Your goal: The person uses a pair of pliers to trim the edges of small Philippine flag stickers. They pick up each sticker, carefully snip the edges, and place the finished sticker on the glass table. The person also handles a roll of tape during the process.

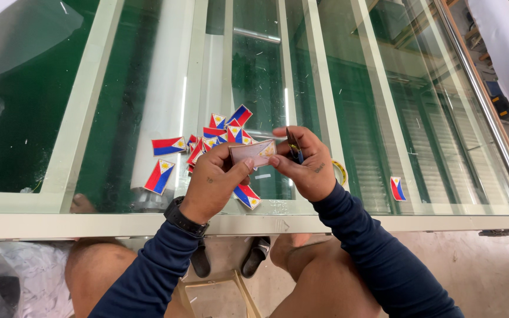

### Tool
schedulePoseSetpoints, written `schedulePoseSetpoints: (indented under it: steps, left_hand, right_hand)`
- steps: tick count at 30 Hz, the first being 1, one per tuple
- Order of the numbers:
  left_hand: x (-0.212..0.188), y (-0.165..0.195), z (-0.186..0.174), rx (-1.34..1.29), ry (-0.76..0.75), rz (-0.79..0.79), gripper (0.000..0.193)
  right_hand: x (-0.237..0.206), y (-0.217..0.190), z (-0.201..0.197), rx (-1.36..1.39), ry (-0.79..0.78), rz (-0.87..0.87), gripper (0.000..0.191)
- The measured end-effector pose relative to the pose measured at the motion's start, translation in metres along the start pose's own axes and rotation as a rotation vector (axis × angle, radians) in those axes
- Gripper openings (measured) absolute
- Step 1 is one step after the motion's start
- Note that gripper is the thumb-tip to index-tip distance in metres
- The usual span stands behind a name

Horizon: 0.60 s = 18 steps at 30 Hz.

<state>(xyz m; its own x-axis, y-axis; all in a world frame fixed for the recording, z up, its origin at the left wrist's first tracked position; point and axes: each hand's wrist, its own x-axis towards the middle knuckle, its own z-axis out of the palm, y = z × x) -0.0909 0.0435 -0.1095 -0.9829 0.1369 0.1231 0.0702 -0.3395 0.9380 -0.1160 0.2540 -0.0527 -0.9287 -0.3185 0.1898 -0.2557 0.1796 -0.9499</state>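
Your left hand [213, 182] and right hand [304, 165] meeting above the glass tabletop [384, 118], fingers of both pinched on a small rectangular flag patch [252, 153] turned pale side up, a dark slim tool [294, 147] tucked in your right fingers, loose red, blue and white flag patches [219, 132] scattered just beyond, one lone patch [397, 188] well apart at right.

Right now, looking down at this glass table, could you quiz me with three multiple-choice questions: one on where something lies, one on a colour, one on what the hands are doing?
1. Where does the lone flag patch lie?
A. right of both hands
B. on the floor
C. in the pile

2. What colour are the sleeves?
A. yellow
B. dark blue
C. white

3. How is the patch between the hands held?
A. lying untouched on the glass table
B. pinched by the left hand and right hand
C. hanging from a string

Answers: 1 A, it sits alone on the glass to the right; 2 B, both arms show dark blue; 3 B, fingers of both hands grip its edges.
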Motion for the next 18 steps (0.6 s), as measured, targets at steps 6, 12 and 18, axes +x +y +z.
schedulePoseSetpoints:
  steps: [6, 12, 18]
  left_hand:
    - [0.002, -0.001, 0.004, 0.019, 0.053, -0.021, 0.031]
    - [0.003, -0.009, 0.012, -0.111, 0.032, 0.004, 0.024]
    - [0.001, -0.011, 0.014, -0.103, -0.017, 0.032, 0.018]
  right_hand:
    - [-0.002, -0.005, -0.005, 0.085, -0.006, 0.048, 0.052]
    - [0.005, 0.006, -0.007, 0.216, 0.163, 0.036, 0.038]
    - [0.005, -0.001, -0.022, 0.618, -0.022, 0.177, 0.036]
